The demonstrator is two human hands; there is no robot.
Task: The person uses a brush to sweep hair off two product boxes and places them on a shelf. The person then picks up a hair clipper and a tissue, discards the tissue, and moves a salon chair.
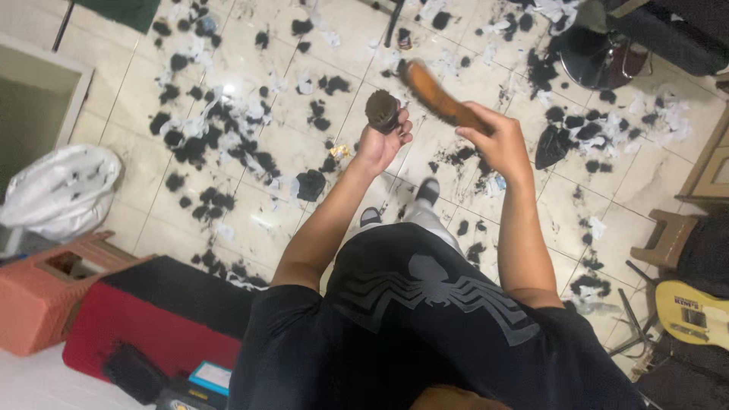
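— What did we see at the far left?

— We saw a white plastic bag [61, 190] lying on the tiled floor [137, 99], with a terracotta-coloured plastic stool [45, 292] just below it. Beside that stood a red-and-black padded seat [152, 319], carrying a dark flat pouch [135, 372] and a small box with a blue edge [211, 376]. Clumps of cut black hair [220, 144] and scraps of white paper were scattered across the tiles.

— And the hands?

— We noted the left hand [383, 140] raised in front of the black T-shirt [410, 319], its grip clenched round a small dark round brush head [382, 110], bristles pointing up and away. Just to the right, the right hand [493, 140] held a brown wooden-backed brush [433, 95] by its near end, the grip wrapped around it. The long brush slanted up to the left, its far end near the round one; we could not tell whether the two touched. Both were held in the air above the floor.

— Anything below them?

— We saw two feet in dark sandals [425, 193] between the forearms.

— And farther right?

— We saw a dark round chair base [596, 61] at the top, a brown wooden stool [668, 239] by the right edge, and below it part of a yellow electric guitar body [695, 311].
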